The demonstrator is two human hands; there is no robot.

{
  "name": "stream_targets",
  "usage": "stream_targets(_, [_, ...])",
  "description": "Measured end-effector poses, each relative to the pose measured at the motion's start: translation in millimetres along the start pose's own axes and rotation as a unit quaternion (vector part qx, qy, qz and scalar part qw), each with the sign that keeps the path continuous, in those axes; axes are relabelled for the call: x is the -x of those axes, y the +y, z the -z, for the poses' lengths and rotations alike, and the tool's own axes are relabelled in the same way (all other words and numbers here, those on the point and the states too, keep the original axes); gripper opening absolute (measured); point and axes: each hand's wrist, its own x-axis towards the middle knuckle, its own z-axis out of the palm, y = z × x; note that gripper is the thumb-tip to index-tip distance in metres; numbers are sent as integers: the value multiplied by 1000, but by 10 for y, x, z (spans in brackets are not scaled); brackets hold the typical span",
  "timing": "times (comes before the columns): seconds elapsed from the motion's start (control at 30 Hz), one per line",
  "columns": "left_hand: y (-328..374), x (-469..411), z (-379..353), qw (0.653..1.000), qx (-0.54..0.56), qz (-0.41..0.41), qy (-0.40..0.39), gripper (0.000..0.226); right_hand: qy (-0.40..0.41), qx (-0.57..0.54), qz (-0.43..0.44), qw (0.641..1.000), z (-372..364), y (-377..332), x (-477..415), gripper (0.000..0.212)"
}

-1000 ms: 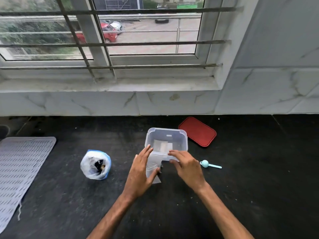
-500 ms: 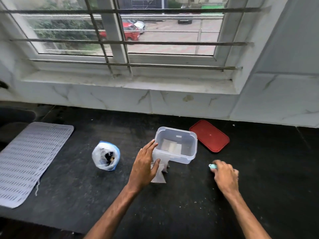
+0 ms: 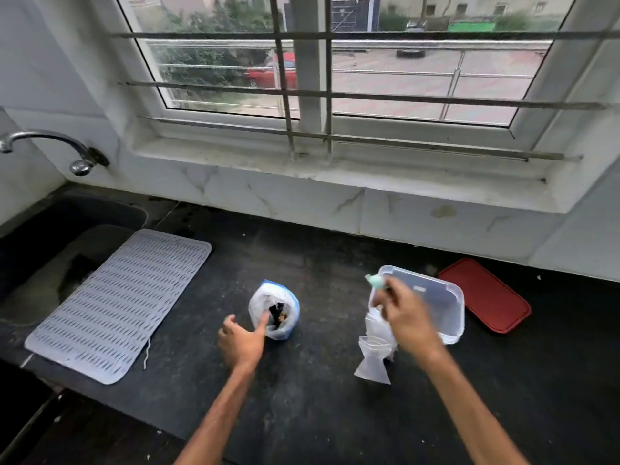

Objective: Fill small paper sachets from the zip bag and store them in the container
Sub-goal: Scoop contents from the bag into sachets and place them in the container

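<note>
The zip bag [image 3: 275, 298], white plastic with a blue edge and dark contents, stands open on the black counter [image 3: 318, 407]. My left hand [image 3: 242, 340] is at the bag's left side, its index finger touching the mouth. My right hand [image 3: 406, 322] holds a small turquoise scoop [image 3: 375, 281] raised above the counter, in front of the clear plastic container [image 3: 451, 300]. Several white paper sachets [image 3: 375, 350] lie in a loose stack against the container's near side, partly hidden by my right hand.
The container's red lid [image 3: 486, 298] lies flat to the right, near the wall. A grey perforated mat [image 3: 117, 303] covers the counter at the left, beside a dark sink [image 3: 40, 250] with a tap [image 3: 50, 146]. A barred window is behind.
My right hand picked the scoop up off the counter and carried it left, over the sachets. My left hand left the sachets and reached the zip bag. The camera turned left.
</note>
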Motion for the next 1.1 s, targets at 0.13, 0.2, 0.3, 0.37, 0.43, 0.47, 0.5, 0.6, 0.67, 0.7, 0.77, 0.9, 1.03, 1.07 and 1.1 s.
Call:
stream_targets(0.13, [-104, -89, -116, 993, -58, 22, -97, 52, -170, 110, -18, 979, -914, -77, 6, 33])
stream_targets(0.2, [-118, -151, -118, 992, -64, 16, -110, 42, -171, 200, -27, 965, -1265, -101, -21, 24])
stream_targets(0.3, [-140, -270, -15, 987, -35, 5, -156, 32, -155, 322, 25, 933, -1600, -177, -80, 15])
stream_targets(0.37, [-149, -301, 44, 982, -7, 2, -186, 30, -157, 368, 59, 915, -1717, -213, -106, 13])
stream_targets(0.43, [-203, -360, 80, 979, 12, 8, -201, 30, -163, 398, 85, 899, -1853, -230, -143, 14])
stream_targets(0.47, [-218, -375, 86, 978, 26, 13, -207, 30, -168, 411, 92, 891, -1908, -218, -153, 17])
stream_targets(0.5, [-240, -403, 93, 976, 44, 22, -213, 30, -174, 424, 95, 884, -1976, -197, -163, 20])
stream_targets(0.6, [-294, -428, 93, 960, 117, 54, -247, 29, -184, 453, 89, 868, -2083, -139, -160, 19])
stream_targets(0.67, [-317, -434, 92, 957, 134, 59, -250, 21, -183, 453, 74, 870, -2122, -112, -157, 15])
stream_targets(0.7, [-343, -442, 75, 959, 131, 54, -247, 17, -180, 451, 63, 872, -2139, -78, -153, 16])
stream_targets(0.77, [-385, -466, 53, 957, 142, 47, -247, 10, -165, 428, 25, 888, -2157, 7, -151, 18])
stream_targets(0.9, [-352, -494, 46, 950, 171, 19, -261, 13, -109, 329, -71, 935, -2171, 94, -164, 19])
stream_targets(1.03, [-281, -505, 70, 938, 178, -10, -297, 12, -106, 194, -149, 964, -2206, 238, -206, 15])
stream_targets(1.07, [-265, -512, 79, 934, 176, -15, -310, 9, -102, 169, -156, 968, -2211, 266, -211, 15])
stream_targets(1.1, [-254, -517, 91, 931, 173, -20, -320, 5, -100, 148, -162, 971, -2212, 281, -208, 17])
